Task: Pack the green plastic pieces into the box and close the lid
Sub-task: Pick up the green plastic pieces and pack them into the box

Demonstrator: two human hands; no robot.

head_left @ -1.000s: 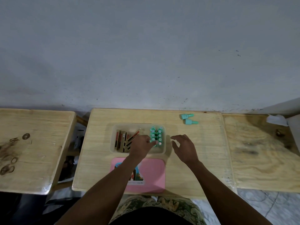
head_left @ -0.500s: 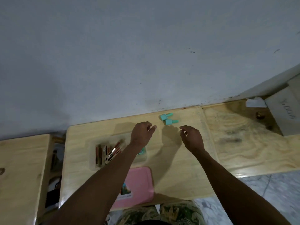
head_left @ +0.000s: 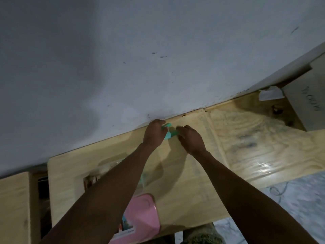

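Two green plastic pieces lie at the table's far edge by the wall. My left hand (head_left: 154,132) curls its fingers round the upper green piece (head_left: 167,124). My right hand (head_left: 190,138) pinches the end of the lower green piece (head_left: 170,135), which lies between the two hands. The clear plastic box (head_left: 91,179) sits nearer me, mostly hidden under my left forearm, with brown sticks showing at its left end. Its pink lid (head_left: 142,215) lies flat in front of the box near the table's front edge. The frame is blurred by head motion.
The grey wall runs right behind the wooden table (head_left: 184,191). A second table (head_left: 12,199) stands to the left across a gap, and a third table (head_left: 255,138) adjoins on the right. On that one lie crumpled white paper (head_left: 269,93) and a grey board (head_left: 306,103).
Both hands left the box and reached to the far edge, closing on the two loose green pieces. The view has tilted and swung left.
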